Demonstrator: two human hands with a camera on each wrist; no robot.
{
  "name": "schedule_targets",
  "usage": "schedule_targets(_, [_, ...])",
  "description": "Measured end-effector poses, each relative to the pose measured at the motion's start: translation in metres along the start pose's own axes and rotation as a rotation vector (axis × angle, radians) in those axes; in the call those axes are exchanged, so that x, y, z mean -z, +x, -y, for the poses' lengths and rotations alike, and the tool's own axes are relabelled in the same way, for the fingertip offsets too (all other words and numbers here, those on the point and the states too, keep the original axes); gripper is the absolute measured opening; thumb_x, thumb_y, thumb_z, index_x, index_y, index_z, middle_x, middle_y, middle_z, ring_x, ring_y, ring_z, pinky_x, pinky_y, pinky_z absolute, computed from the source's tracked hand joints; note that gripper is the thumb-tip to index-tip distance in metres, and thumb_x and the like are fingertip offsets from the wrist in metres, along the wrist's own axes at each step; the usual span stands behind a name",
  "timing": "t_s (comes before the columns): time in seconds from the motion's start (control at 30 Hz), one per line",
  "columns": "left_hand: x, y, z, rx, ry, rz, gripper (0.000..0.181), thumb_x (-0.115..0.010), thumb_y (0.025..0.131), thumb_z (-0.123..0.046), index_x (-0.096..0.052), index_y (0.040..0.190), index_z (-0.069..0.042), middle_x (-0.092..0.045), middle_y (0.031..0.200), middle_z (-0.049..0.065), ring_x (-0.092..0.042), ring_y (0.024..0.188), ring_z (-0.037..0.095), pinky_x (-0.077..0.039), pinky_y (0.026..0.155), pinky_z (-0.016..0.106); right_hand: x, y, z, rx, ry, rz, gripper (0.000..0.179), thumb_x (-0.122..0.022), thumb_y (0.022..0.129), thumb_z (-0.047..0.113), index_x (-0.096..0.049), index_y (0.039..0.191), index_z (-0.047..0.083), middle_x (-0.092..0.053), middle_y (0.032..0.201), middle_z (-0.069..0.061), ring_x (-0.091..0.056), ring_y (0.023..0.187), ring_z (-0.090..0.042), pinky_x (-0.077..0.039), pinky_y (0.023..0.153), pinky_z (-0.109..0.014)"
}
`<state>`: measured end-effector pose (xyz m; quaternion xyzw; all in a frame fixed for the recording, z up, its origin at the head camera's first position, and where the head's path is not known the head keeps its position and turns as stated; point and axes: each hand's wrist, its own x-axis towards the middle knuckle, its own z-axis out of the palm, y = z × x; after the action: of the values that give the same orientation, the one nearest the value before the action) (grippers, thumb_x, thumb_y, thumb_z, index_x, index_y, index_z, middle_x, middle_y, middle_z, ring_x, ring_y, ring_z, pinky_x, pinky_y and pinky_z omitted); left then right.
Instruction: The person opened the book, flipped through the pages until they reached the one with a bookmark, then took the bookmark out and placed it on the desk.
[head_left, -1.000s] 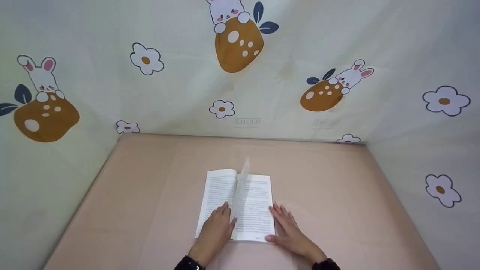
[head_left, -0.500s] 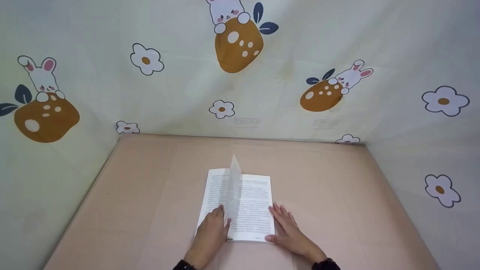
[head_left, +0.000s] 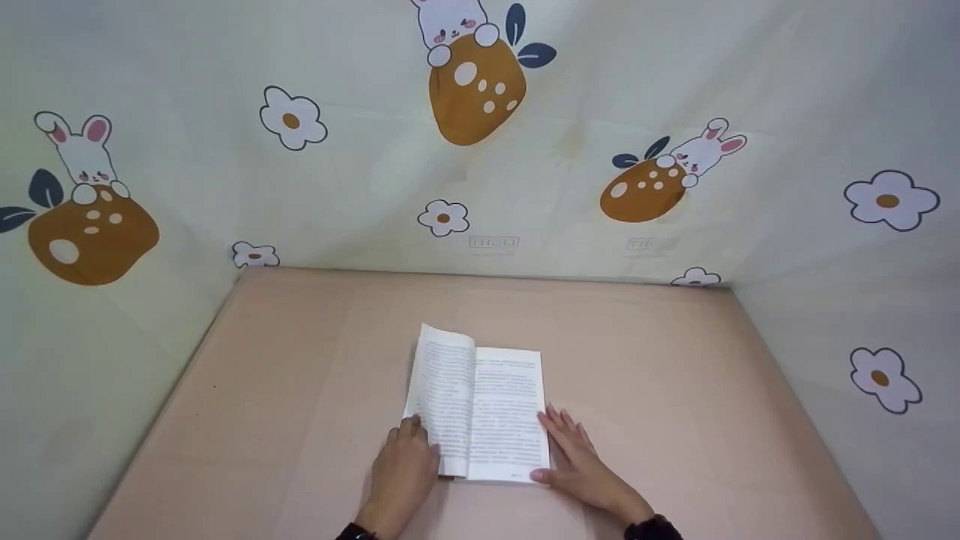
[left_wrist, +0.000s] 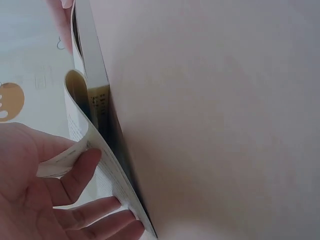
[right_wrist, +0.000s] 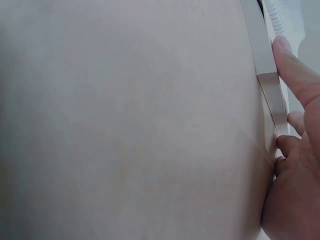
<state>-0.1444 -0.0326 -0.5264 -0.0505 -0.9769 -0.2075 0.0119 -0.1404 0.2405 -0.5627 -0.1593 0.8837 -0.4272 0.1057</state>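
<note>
A paperback book (head_left: 508,416) lies spread on the table with printed text on both sides. Its left page (head_left: 448,390) is bowed and stands a little off the pages beneath. My left hand (head_left: 405,465) pinches this page near its lower outer corner. The left wrist view shows the page (left_wrist: 107,165) between the thumb and index finger of the left hand (left_wrist: 45,195), other fingertips touching the pages. My right hand (head_left: 581,465) rests along the book's right edge, fingers extended. Seen from the right wrist, the thumb of the right hand (right_wrist: 300,160) lies on the thick page block (right_wrist: 261,50).
The table (head_left: 637,360) has a plain pinkish-beige covering. A pale cloth (head_left: 360,180) printed with rabbits and flowers closes off the back and both sides. Dark sleeve cuffs (head_left: 652,528) show at the bottom of the head view.
The page stood upright near the spine and has swung over to the left side. My left hand moved left and slightly down with it. The right hand stayed put.
</note>
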Motion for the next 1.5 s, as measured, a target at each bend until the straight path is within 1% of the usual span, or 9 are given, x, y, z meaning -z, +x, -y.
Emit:
schedule_targets(0.2, [-0.0015,0.0009,0.0034,0.008,0.037,-0.023,0.042,-0.064,0.084,-0.013,-0.055,0.111,0.017,-0.055,0.114,0.027,-0.057,0.091,0.032,-0.05,0.063,0.036,-0.0003,0.0004,0.0012,-0.038,0.027,0.021,0.081,-0.064,0.085,0.035,-0.021,0.148,0.011,-0.009,0.156,-0.019,0.005,0.142,-0.042,0.01,0.11,-0.059])
schedule_targets(0.43, [-0.0023,0.0032,0.0035,0.048,-0.031,-0.029,0.047,-0.067,0.08,-0.01,-0.046,0.115,0.012,-0.055,0.1,0.022,-0.051,0.077,0.023,-0.043,0.058,0.031,-0.0008,0.0011,0.0025,-0.068,0.044,0.03,0.08,-0.064,0.085,0.037,-0.021,0.149,0.012,-0.008,0.156,-0.018,0.007,0.142,-0.042,0.011,0.11,-0.059])
schedule_targets(0.67, [-0.0017,0.0016,0.0029,0.066,-0.067,-0.034,0.071,-0.067,0.08,-0.007,-0.028,0.135,0.016,-0.053,0.115,0.032,-0.056,0.089,0.032,-0.048,0.067,0.039,-0.0014,0.0009,0.0027,-0.055,0.028,0.016,0.082,-0.065,0.084,0.037,-0.023,0.148,0.01,-0.009,0.155,-0.019,0.005,0.141,-0.043,0.009,0.11,-0.059])
schedule_targets(0.8, [-0.0008,0.0018,0.0023,0.056,-0.04,-0.024,0.081,-0.067,0.081,-0.009,-0.018,0.141,0.014,-0.056,0.114,0.028,-0.054,0.082,0.026,-0.044,0.06,0.033,-0.0013,0.0007,0.0021,-0.049,0.025,0.014,0.082,-0.066,0.084,0.036,-0.023,0.148,0.009,-0.01,0.155,-0.019,0.004,0.141,-0.043,0.009,0.11,-0.059])
schedule_targets(0.9, [-0.0011,0.0002,0.0024,0.01,-0.001,-0.044,0.076,-0.067,0.081,-0.01,-0.026,0.14,0.013,-0.056,0.116,0.027,-0.054,0.083,0.027,-0.045,0.059,0.034,-0.0009,0.0007,0.0021,-0.045,0.03,0.014,0.082,-0.066,0.084,0.035,-0.023,0.148,0.009,-0.01,0.155,-0.019,0.004,0.141,-0.043,0.009,0.11,-0.059])
schedule_targets(1.0, [-0.0017,-0.0019,0.0018,-0.033,0.04,-0.058,0.057,-0.063,0.084,-0.008,-0.041,0.133,0.012,-0.052,0.122,0.031,-0.055,0.093,0.034,-0.048,0.065,0.039,-0.0007,0.0009,0.0025,-0.047,0.034,0.014,0.081,-0.066,0.084,0.035,-0.023,0.148,0.01,-0.01,0.155,-0.019,0.004,0.141,-0.043,0.009,0.11,-0.059])
schedule_targets(1.1, [-0.0021,-0.0028,0.0008,-0.04,0.068,-0.053,0.044,-0.06,0.085,-0.006,-0.052,0.125,0.009,-0.047,0.127,0.035,-0.052,0.103,0.04,-0.049,0.071,0.044,-0.0008,0.0011,0.0031,-0.061,0.039,0.027,0.081,-0.065,0.085,0.035,-0.022,0.148,0.01,-0.008,0.156,-0.019,0.006,0.142,-0.042,0.011,0.11,-0.058])
schedule_targets(1.33, [-0.0023,-0.0004,0.0003,-0.026,0.094,-0.033,0.042,-0.062,0.084,-0.007,-0.055,0.123,0.008,-0.034,0.138,0.037,-0.036,0.123,0.054,-0.043,0.091,0.058,-0.0013,0.002,0.0032,-0.104,0.065,0.06,0.081,-0.063,0.086,0.038,-0.019,0.149,0.014,-0.004,0.156,-0.017,0.01,0.142,-0.04,0.015,0.109,-0.058])
schedule_targets(1.5, [-0.0025,0.0029,0.0008,-0.135,0.053,-0.068,0.046,-0.053,0.084,0.006,-0.047,0.13,0.007,-0.032,0.144,0.029,-0.031,0.129,0.052,-0.036,0.1,0.059,-0.0004,0.002,0.0024,-0.068,0.035,0.034,0.082,-0.065,0.084,0.037,-0.021,0.149,0.011,-0.007,0.156,-0.018,0.006,0.142,-0.042,0.01,0.11,-0.06])
